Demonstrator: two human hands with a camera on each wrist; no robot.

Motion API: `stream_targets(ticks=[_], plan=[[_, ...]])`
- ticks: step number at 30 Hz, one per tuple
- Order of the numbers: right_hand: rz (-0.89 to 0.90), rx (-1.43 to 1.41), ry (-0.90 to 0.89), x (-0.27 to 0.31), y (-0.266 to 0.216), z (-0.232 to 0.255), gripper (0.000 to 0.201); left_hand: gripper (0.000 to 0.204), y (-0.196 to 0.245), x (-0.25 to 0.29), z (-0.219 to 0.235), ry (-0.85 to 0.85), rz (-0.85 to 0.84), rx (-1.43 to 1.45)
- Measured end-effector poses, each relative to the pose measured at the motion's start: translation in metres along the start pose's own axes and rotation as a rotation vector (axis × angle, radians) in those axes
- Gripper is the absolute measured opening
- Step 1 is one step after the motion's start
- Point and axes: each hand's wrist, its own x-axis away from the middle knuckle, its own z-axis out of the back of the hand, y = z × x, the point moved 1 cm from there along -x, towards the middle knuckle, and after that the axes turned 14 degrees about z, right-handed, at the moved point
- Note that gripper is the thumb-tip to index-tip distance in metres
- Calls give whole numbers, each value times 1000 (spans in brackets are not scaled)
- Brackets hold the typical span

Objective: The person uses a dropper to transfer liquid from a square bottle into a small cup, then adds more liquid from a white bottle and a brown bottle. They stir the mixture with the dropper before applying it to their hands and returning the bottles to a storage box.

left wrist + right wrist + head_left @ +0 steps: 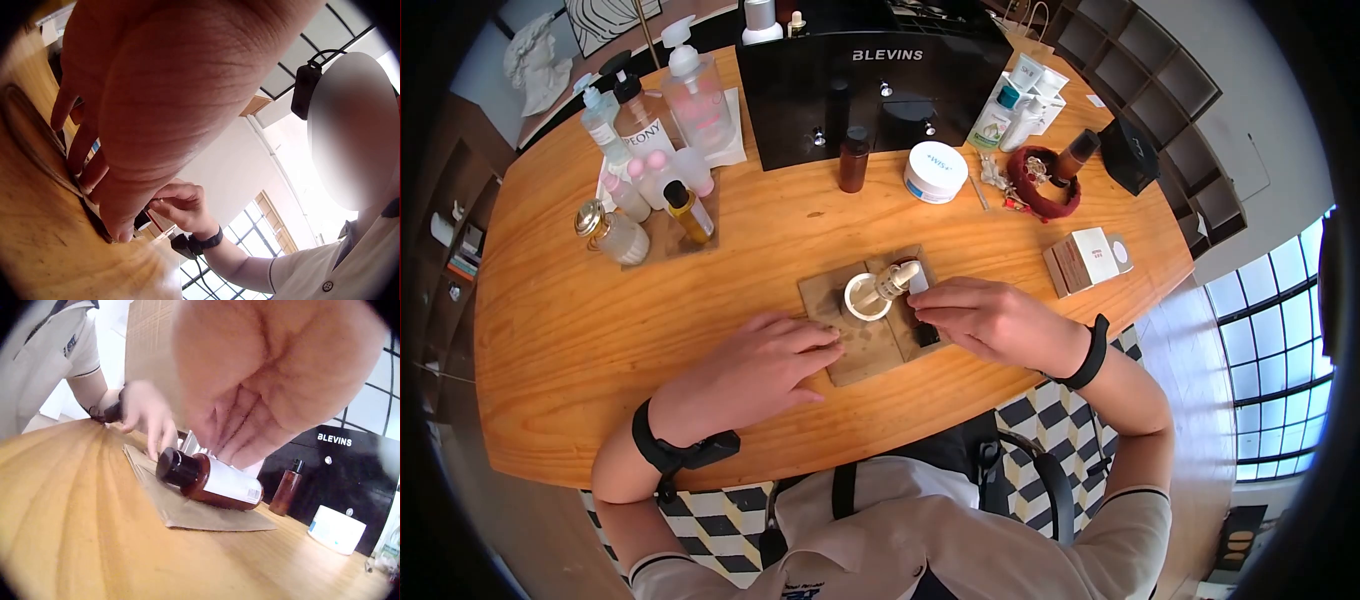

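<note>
My left hand (765,365) lies low with its fingers spread, fingertips right at the left edge of a folded brown paper sheet (862,355). A dark amber bottle (228,484) with a white label and black cap lies on its side on the sheet's right part. Over it hovers my right hand (975,315), thumb and fingers close together, fingertips overlapping the bottle in the head view; its palm faces down in the right wrist view. Between the hands, a white round cup (853,312) and a cream bottle with a dropper-like top (897,279) are on the paper.
A black BLEVINS case (800,100) stands at the back, before it an amber bottle (853,165) and a white jar (937,172). Pump bottles (700,105) and small bottles stand left. Right are a dark red ring-shaped band (1055,207) and a small box (1085,262).
</note>
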Motion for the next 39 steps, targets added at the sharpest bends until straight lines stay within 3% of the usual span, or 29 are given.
stream_targets(ticks=[3, 6, 13, 18, 22, 24, 31, 33, 39], plan=[[95, 129, -79, -2, 6, 8, 28, 53, -1, 0, -2, 13, -9, 2], [230, 220, -143, -8, 13, 14, 30, 53, 0, 2, -2, 17, -3, -8], [353, 263, -222, -20, 25, 18, 30, 52, 0, 2, -2, 40, -7, 17], [379, 359, -480, -27, 23, 17, 35, 52, 0, 2, -2, 33, -21, 1], [447, 461, -489, -26, 26, 13, 34, 52, -2, 2, -3, 38, -24, 17], [466, 460, -378, -24, 23, 12, 9, 53, -1, 1, -3, 21, -25, 21], [376, 349, -408, -14, 10, 19, 17, 53, -3, 1, -3, 18, -23, 27], [283, 219, -276, -12, 9, 21, 25, 53, -3, 2, -3, 9, -15, 22], [227, 185, -328, -6, 4, 35, 26, 52, -4, 1, -6, 48, -48, 26]])
